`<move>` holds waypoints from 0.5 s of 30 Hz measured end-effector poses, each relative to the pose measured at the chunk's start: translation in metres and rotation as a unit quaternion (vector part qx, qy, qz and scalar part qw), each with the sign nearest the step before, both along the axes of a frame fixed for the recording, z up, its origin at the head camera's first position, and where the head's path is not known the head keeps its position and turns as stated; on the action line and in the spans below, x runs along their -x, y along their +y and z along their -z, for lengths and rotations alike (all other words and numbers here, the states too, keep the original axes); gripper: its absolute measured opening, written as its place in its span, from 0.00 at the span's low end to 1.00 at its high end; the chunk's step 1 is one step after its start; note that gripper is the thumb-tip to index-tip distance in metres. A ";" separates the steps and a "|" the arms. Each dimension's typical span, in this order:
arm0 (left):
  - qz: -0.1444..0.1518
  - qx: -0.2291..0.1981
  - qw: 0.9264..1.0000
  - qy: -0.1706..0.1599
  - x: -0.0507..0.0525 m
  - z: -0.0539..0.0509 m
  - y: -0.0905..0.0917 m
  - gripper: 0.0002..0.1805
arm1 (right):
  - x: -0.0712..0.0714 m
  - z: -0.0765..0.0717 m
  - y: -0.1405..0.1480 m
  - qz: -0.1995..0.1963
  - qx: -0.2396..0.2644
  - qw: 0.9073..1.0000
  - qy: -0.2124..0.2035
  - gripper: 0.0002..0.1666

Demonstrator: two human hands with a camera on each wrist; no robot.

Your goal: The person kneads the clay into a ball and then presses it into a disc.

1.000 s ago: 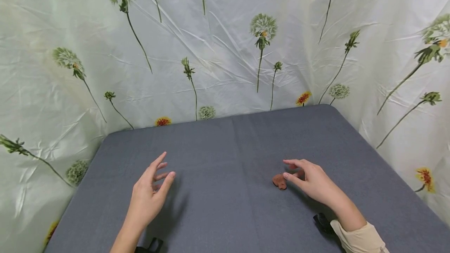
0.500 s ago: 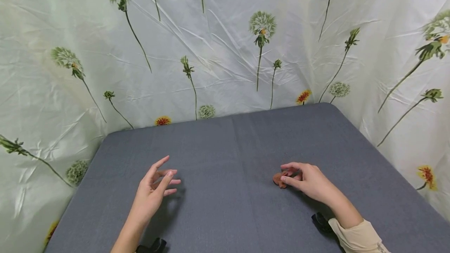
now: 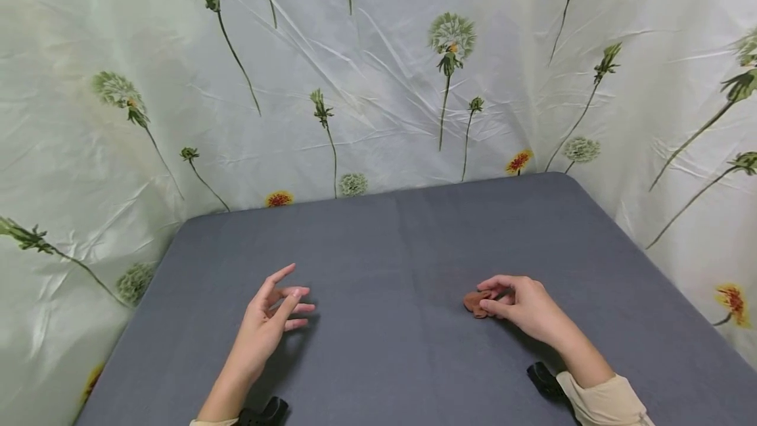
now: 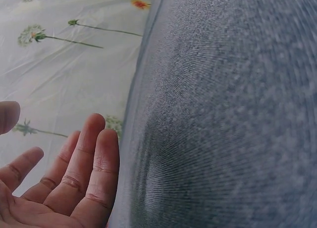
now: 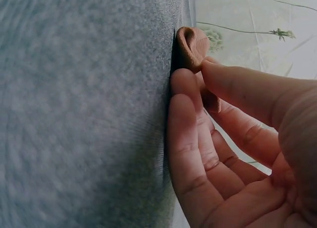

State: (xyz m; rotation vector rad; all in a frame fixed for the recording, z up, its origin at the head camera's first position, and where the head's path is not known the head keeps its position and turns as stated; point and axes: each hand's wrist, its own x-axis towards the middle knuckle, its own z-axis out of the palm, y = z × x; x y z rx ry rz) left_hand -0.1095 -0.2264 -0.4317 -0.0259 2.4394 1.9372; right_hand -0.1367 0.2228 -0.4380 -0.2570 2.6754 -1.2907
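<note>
Since the earlier frame, your right hand point(image 3: 523, 304) has brought its thumb and fingers together onto the brown piece point(image 3: 473, 302). Grip is a narrow pinch on the right side of the piece, which is low at the right part of the tabletop point(image 3: 378, 360); surface contact cannot be confirmed. Your right forearm enters diagonally. Your left hand point(image 3: 266, 324) is empty, raised above the tabletop, fingers extended and thumb apart.
</note>
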 end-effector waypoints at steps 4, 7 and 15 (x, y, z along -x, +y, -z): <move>0.004 -0.007 1.000 -0.004 0.002 0.000 0.002 0.31 | 0.000 -0.001 0.002 0.005 0.008 1.000 0.005 0.13; 0.005 -0.009 1.000 -0.008 0.003 0.001 0.003 0.31 | 0.000 -0.001 0.002 0.011 0.003 1.000 0.010 0.12; -0.003 -0.012 1.000 -0.019 0.003 0.002 0.004 0.30 | 0.004 0.002 0.001 0.015 0.032 0.999 0.016 0.12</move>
